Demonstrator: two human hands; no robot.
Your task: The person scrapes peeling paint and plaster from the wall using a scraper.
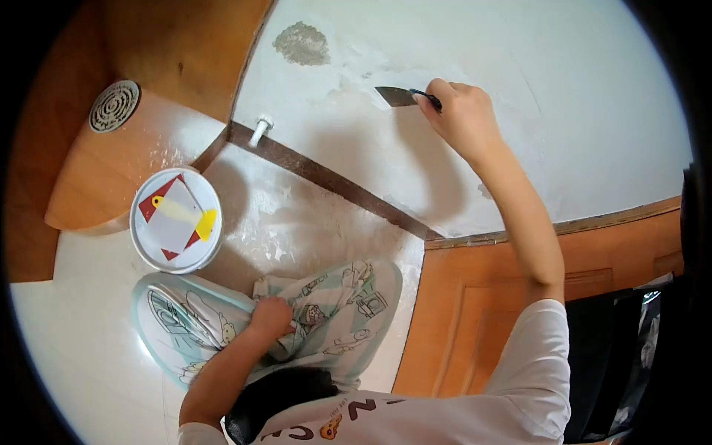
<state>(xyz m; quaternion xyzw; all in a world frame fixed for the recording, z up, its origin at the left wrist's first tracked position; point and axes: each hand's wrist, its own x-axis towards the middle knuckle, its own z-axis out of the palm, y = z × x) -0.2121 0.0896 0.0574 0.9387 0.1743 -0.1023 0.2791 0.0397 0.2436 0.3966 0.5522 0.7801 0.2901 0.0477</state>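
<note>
My right hand [463, 119] is closed around the dark handle of a putty knife [394, 96], its metal blade lying close to or against the white wall [586, 119]. Around the blade the wall surface is uneven and patchy. Farther up and left, a rough grey bare patch [301, 43] shows in the wall. My left hand [273, 319] rests curled in my lap, on the patterned cloth [348, 311] over my legs. Its fingers are partly hidden, and something small and pale shows at their edge that I cannot make out.
A round white tub [141, 237] with a red, yellow and white top stands left of my knees. A short white pipe [259, 132] sticks out above the dark skirting [326, 178]. Behind are an orange-brown wooden piece [111, 178] and a round drain-like grille [115, 106]. A wooden door [475, 326] is at right.
</note>
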